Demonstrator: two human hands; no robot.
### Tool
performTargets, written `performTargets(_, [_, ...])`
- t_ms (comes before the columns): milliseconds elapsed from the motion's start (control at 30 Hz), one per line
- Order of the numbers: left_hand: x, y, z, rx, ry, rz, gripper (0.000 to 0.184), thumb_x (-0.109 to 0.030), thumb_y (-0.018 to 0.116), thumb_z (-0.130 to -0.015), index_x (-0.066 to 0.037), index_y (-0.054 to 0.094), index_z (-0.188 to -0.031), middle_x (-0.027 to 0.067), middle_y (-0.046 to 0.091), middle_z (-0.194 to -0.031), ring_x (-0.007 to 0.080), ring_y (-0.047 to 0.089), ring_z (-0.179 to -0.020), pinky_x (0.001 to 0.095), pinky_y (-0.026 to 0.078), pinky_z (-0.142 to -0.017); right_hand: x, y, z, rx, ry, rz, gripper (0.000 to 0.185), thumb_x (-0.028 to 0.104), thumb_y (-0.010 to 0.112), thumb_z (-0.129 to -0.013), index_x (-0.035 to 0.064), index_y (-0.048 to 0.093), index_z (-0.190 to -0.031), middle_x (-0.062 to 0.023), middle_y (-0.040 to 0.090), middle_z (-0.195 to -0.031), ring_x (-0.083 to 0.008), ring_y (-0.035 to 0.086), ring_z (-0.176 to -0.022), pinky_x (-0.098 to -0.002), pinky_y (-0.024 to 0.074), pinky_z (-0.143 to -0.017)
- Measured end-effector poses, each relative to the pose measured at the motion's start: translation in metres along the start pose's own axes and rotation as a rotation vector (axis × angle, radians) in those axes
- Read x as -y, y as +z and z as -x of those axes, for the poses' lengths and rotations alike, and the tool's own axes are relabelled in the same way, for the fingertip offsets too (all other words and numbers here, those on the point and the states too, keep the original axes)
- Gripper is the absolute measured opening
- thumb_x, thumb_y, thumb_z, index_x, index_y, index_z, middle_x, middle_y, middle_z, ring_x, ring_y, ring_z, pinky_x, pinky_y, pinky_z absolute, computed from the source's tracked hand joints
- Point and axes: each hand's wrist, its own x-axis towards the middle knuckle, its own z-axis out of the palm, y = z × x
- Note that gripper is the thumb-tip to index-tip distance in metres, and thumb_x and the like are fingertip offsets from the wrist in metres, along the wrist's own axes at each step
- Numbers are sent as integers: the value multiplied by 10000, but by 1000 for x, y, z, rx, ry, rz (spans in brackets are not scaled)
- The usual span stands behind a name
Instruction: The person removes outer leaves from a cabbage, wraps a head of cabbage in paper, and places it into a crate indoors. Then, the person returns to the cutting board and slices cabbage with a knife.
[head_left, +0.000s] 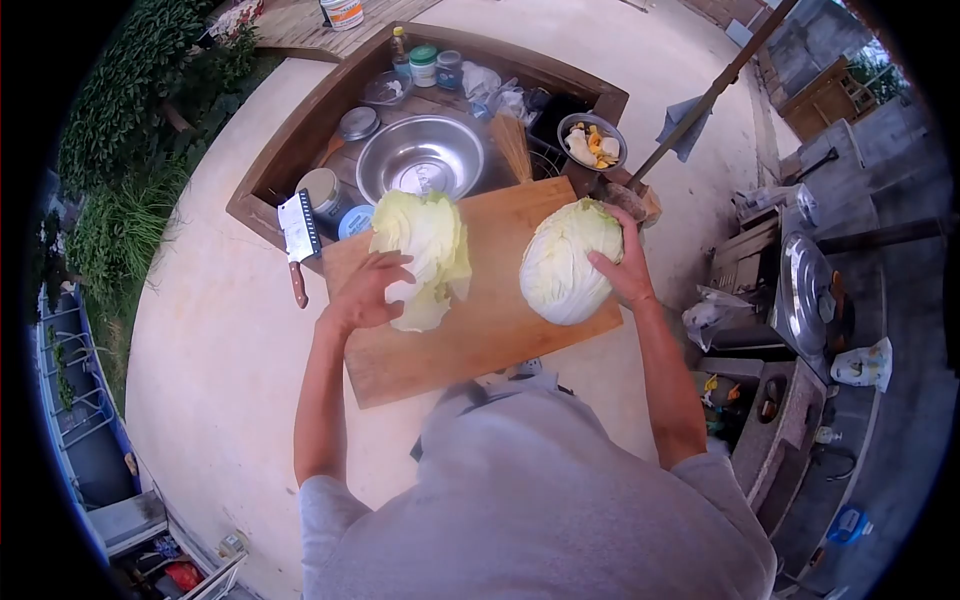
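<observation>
A pale green head of napa cabbage [566, 262] rests on the right part of a wooden cutting board [490, 330]. My right hand [628, 262] grips its right side, thumb on top and fingers round the far edge. Loose cabbage leaves [425, 240] lie at the board's left side, their far end close to a steel basin [470, 160]. Against the near left edge of these leaves is my left hand [368, 295], its fingers apart and slightly curled. A cleaver [299, 226] with a wooden handle lies left of the board on the wooden table's rim.
The framed wooden table [265, 180] holds jars, a bottle [400, 48], plastic bags and dried noodle-like sticks [512, 150]. A bowl of yellow and white pieces [592, 143] stands at its right corner. A slanting pole [715, 92] rises there. A stone sink [790, 430] is at right.
</observation>
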Motion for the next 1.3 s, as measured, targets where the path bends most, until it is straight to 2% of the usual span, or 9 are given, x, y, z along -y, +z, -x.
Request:
performTargets(100, [-19, 24, -52, -163, 310, -107, 402, -88, 770, -686, -130, 719, -1082, 102, 578, -1377, 305, 386, -1431, 539, 163, -1239, 8, 6, 2, 22, -24, 41, 788, 208, 799, -740, 61, 427, -1419, -150, 465, -1420, -282, 454, -1319, -414, 364, -1121])
performTargets(200, [-12, 59, -102, -47, 400, -475, 317, -183, 777, -710, -158, 753, -1026, 67, 635, -1287, 272, 424, -1389, 536, 117, -1247, 10, 9, 2, 50, -81, 184, 797, 224, 808, -727, 62, 432, -1412, -160, 458, -1428, -303, 437, -1336, -422, 340, -1138])
performTargets(300, [3, 97, -133, 198, 150, -898, 219, -269, 759, -737, -207, 784, -945, 15, 680, -1147, 230, 470, -1310, 546, 61, -1249, 19, 15, 4, 77, -58, 148, 800, 235, 817, -714, 62, 442, -1399, -159, 449, -1442, -317, 416, -1357, -424, 320, -1151])
performTargets(333, [7, 104, -131, 52, 142, -904, 155, -276, 724, -760, -228, 796, -889, -11, 689, -1035, 206, 494, -1240, 546, 75, -1240, 22, 15, 3, 86, -74, 158, 792, 230, 817, -715, 63, 444, -1394, -154, 448, -1446, -314, 412, -1362, -422, 317, -1153])
performTargets(467, [16, 111, -127, -14, 5, -885, 189, -208, 707, -759, -189, 795, -926, 23, 672, -1102, 237, 481, -1255, 531, 160, -1201, 29, 11, 12, 93, -44, 103, 770, 202, 813, -720, 71, 439, -1380, -134, 443, -1461, -298, 398, -1380, -414, 305, -1162])
performTargets(900, [22, 73, -72, -165, -220, -584, 500, -297, 793, -705, -98, 704, -1155, 119, 650, -1217, 341, 459, -1315, 595, 118, -1186, 50, -9, 4, 324, 51, -33, 689, 149, 765, -693, 118, 446, -1303, -116, 413, -1522, -304, 336, -1439, -421, 258, -1190])
performTargets(1033, [-57, 80, -102, -214, 151, 188, 1007, -461, 849, -720, -73, 384, -1524, 183, 366, -1575, 370, 317, -1461, 485, 219, -1210, 53, -14, 5, 375, -79, 161, 689, 146, 742, -670, 118, 451, -1294, -125, 374, -1543, -338, 306, -1454, -440, 239, -1200])
performTargets(1200, [-128, 84, -134, -136, 330, 554, 1046, -373, 854, -743, -58, 288, -1565, 220, 321, -1582, 373, 303, -1469, 428, 270, -1203, 59, -30, 30, 284, -21, 296, 663, 132, 723, -649, 111, 491, -1270, -158, 307, -1577, -358, 227, -1498, -476, 204, -1215])
performTargets(1300, [-132, 98, -142, -124, 424, 541, 966, -354, 807, -801, -51, 296, -1563, 229, 353, -1559, 370, 332, -1452, 425, 280, -1195, 73, -29, 47, 172, 40, 406, 577, 84, 703, -674, 94, 521, -1221, -195, 337, -1535, -404, 325, -1424, -456, 297, -1174])
